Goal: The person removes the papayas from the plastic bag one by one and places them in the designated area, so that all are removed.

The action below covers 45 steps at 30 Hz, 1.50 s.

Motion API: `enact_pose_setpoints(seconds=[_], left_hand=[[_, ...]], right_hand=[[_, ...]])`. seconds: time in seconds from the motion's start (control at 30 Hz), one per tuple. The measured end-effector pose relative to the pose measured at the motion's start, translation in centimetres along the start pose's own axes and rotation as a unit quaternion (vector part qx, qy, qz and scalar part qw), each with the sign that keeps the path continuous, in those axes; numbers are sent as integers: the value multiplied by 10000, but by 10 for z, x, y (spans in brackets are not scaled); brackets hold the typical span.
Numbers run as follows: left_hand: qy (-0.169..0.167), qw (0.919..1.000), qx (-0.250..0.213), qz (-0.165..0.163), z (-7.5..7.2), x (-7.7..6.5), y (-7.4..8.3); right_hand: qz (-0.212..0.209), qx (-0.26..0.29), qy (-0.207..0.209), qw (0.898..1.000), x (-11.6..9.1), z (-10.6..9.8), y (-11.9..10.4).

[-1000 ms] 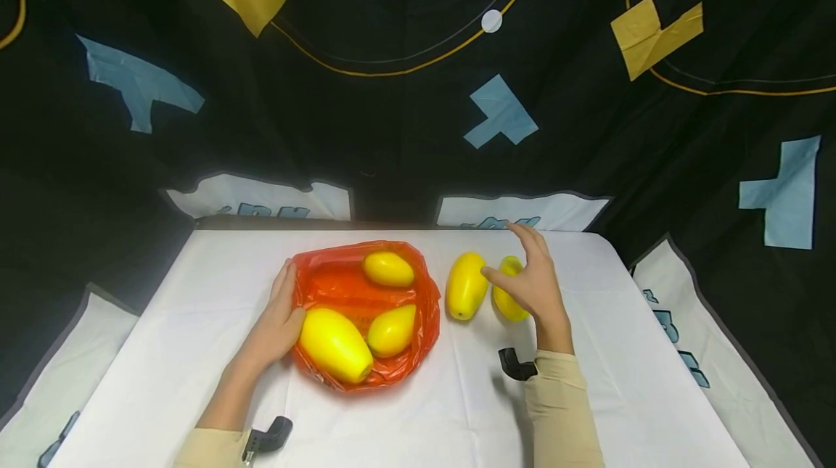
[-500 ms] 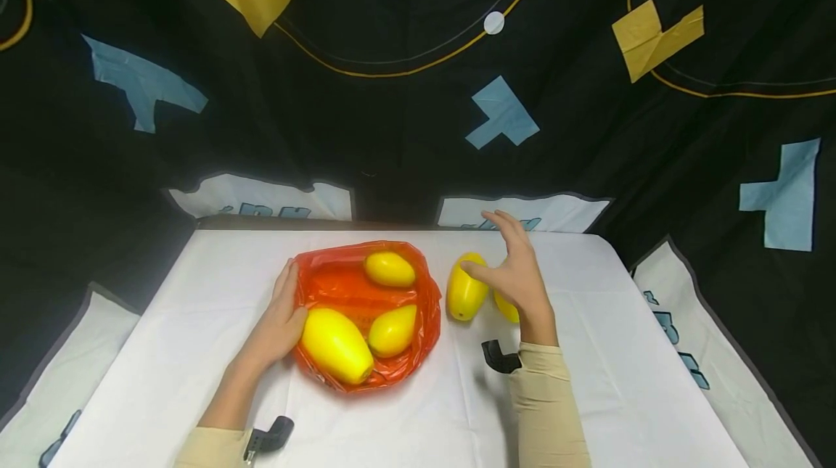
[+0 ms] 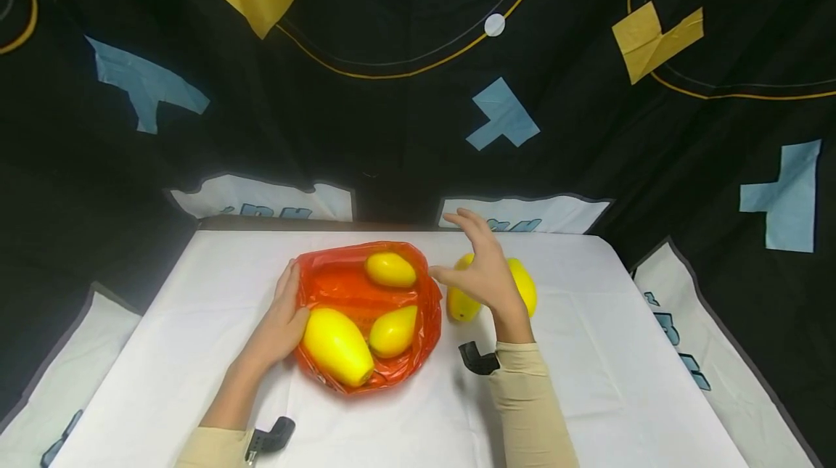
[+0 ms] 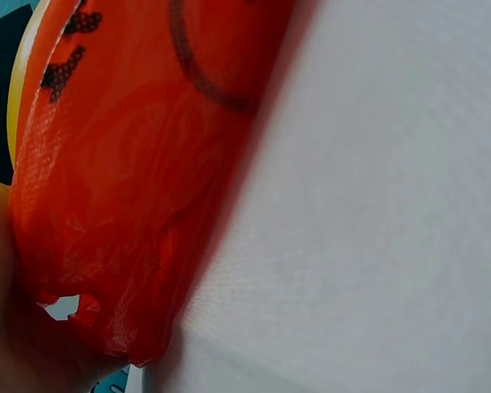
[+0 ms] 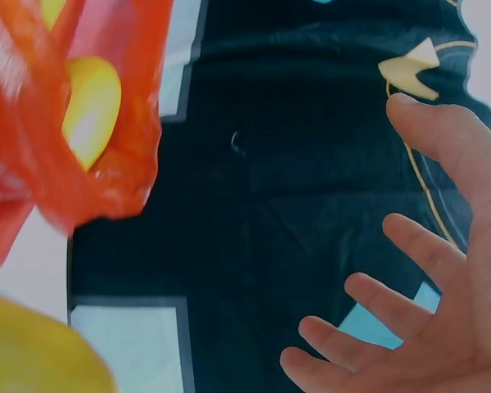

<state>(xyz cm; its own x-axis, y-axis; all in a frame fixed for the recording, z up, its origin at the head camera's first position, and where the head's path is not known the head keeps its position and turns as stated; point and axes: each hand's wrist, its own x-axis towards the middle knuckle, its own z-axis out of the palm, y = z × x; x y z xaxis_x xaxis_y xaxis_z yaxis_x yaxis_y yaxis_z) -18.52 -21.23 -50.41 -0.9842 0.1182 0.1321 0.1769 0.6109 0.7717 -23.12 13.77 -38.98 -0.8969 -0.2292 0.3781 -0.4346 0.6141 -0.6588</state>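
An orange-red plastic bag (image 3: 333, 283) lies with its mouth spread on the white table. Inside it are a large elongated yellow fruit (image 3: 338, 346) and two smaller ones, a pointed yellow fruit (image 3: 393, 331) and an oval yellow fruit (image 3: 390, 269). My left hand (image 3: 281, 326) grips the bag's left rim; in the left wrist view the bag wall (image 4: 139, 180) hides most of its fingers. Holding nothing, my right hand (image 3: 486, 272) hovers with fingers spread right of the bag. It partly covers two yellow fruits outside, a left one (image 3: 462, 305) and a right one (image 3: 525, 286).
White cloth (image 3: 620, 352) covers the table, whose far edge meets a black curtain (image 3: 392, 149) with blue and gold patches. A black wrist mount (image 3: 271, 435) sits by the left sleeve, another mount (image 3: 478, 359) by the right sleeve.
My right hand has moved left, with its fingers spread, from over the two outside fruits towards the bag's right rim. The left hand stays on the bag, and the fruits have not moved.
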Motion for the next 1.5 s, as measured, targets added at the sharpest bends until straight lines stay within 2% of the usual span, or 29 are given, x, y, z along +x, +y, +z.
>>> enact_pose_setpoints(seconds=[0.27, 0.73, 0.87, 1.07, 1.3, 1.5], left_hand=[[-3, 10000, 4, 13, 1, -1, -2], [-21, 10000, 36, -26, -1, 0, -1], [-25, 10000, 46, -26, -1, 0, -2], [-26, 10000, 15, -12, -1, 0, -2], [-23, 10000, 35, 13, -1, 0, -3], [-24, 10000, 44, -21, -1, 0, -1]], right_hand=[[-292, 126, -177, 9993, 6, 11, -16], [-118, 235, -651, 9975, 10, 26, -36], [-179, 357, -805, 9960, 12, 32, -40], [-235, 738, -1043, 9915, 14, 42, -46], [-491, 496, -1431, 9872, 17, 58, -51], [-494, 486, -1867, 9800, 16, 73, -57]])
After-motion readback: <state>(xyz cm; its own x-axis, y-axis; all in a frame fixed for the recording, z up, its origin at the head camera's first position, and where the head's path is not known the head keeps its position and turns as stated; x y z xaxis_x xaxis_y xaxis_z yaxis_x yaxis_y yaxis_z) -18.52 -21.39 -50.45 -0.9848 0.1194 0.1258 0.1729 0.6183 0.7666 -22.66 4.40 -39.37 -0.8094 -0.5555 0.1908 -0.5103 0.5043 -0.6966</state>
